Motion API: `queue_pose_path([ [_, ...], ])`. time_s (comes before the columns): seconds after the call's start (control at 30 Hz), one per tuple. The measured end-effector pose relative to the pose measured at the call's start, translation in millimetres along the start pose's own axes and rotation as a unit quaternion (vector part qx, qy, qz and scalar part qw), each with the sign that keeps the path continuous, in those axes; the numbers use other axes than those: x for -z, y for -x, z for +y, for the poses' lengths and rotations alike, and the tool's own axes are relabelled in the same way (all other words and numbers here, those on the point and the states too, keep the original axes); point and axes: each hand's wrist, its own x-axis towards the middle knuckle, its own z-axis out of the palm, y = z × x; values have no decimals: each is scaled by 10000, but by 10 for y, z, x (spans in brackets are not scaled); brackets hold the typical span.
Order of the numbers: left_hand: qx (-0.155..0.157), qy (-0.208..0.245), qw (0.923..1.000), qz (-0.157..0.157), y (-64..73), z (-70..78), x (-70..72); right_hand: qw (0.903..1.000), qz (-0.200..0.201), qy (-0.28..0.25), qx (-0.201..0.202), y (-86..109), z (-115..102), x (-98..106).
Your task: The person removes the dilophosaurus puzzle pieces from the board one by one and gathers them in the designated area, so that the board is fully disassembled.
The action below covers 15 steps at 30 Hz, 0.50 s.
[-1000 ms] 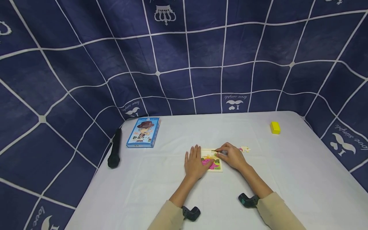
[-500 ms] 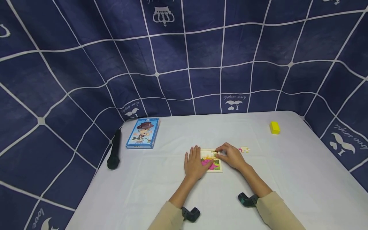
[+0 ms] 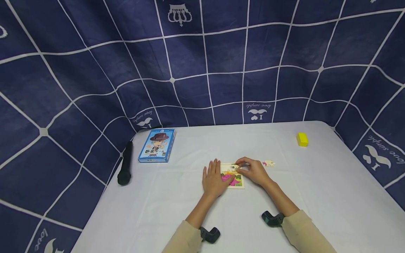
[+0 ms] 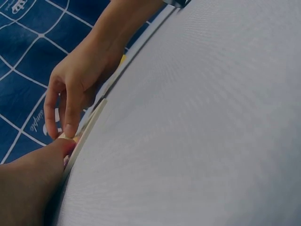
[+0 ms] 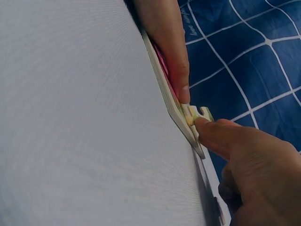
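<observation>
A small jigsaw puzzle in a pale frame [image 3: 236, 188] lies on the table, with a pink figure showing in its lower part. My left hand [image 3: 214, 182] rests flat over its left side, fingers straight and the thumb across the picture. At the upper right of the frame, my right hand [image 3: 255, 171] pinches a puzzle piece [image 5: 206, 112] between thumb and fingers. In the right wrist view that piece stands tilted up from the board, close to the left thumb [image 5: 183, 89]. The hands hide part of the picture.
Loose puzzle pieces [image 3: 269, 163] lie just beyond the right hand. A blue game box [image 3: 157, 146] and a black microphone [image 3: 126, 163] are at the left. Far right sits a yellow block [image 3: 302, 139]. A dark blue grid curtain [image 3: 196, 70] borders the table.
The right hand's fingers have shifted slightly left at the frame's upper right, and the piece there has changed its tilt. The left hand has stayed in place on the puzzle.
</observation>
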Motion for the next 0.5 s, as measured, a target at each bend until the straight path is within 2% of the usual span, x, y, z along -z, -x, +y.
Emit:
queue_pose_path([
  [0.27,-12,37,10000,41,4,10,17,9993,112,-334,-111,6,-21,-25],
  [0.5,14,87,10000,28,8,15,19,9967,517,-415,-459,-6,-45,35],
])
